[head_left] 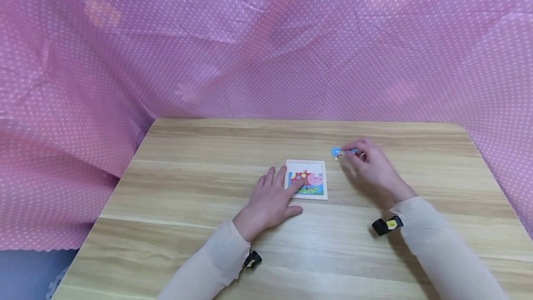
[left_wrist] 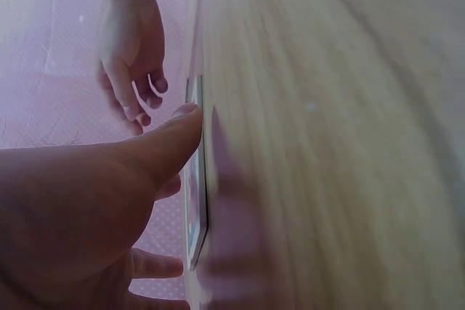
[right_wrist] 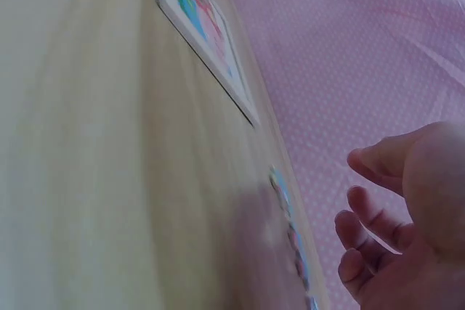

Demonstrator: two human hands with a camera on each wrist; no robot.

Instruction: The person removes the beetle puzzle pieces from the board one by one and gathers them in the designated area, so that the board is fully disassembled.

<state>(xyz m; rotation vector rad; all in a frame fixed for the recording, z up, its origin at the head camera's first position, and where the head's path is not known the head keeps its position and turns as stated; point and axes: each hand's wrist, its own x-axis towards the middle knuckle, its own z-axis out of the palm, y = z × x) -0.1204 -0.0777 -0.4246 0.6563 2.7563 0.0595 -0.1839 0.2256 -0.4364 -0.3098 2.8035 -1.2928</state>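
A square jigsaw puzzle board (head_left: 325,184) with a white border lies on the table. Its lower part shows a pink pig in red on green and blue; a band at the top is plain white. My left hand (head_left: 268,198) rests on the board's left side, fingers spread, index finger over the picture. Beyond the board's upper right corner lie blue puzzle pieces (head_left: 335,152), a thin row (right_wrist: 290,223) in the right wrist view. Just above them hovers my right hand (head_left: 372,163), fingers loosely bent, nothing between thumb and fingertips. It partly covers the pieces in the head view.
The wood-grain table (head_left: 187,175) has its far edge against a pink dotted cloth (head_left: 266,59), which also hangs along both sides. Black wrist straps with small devices (head_left: 387,226) sit on both sleeves, close to the tabletop.
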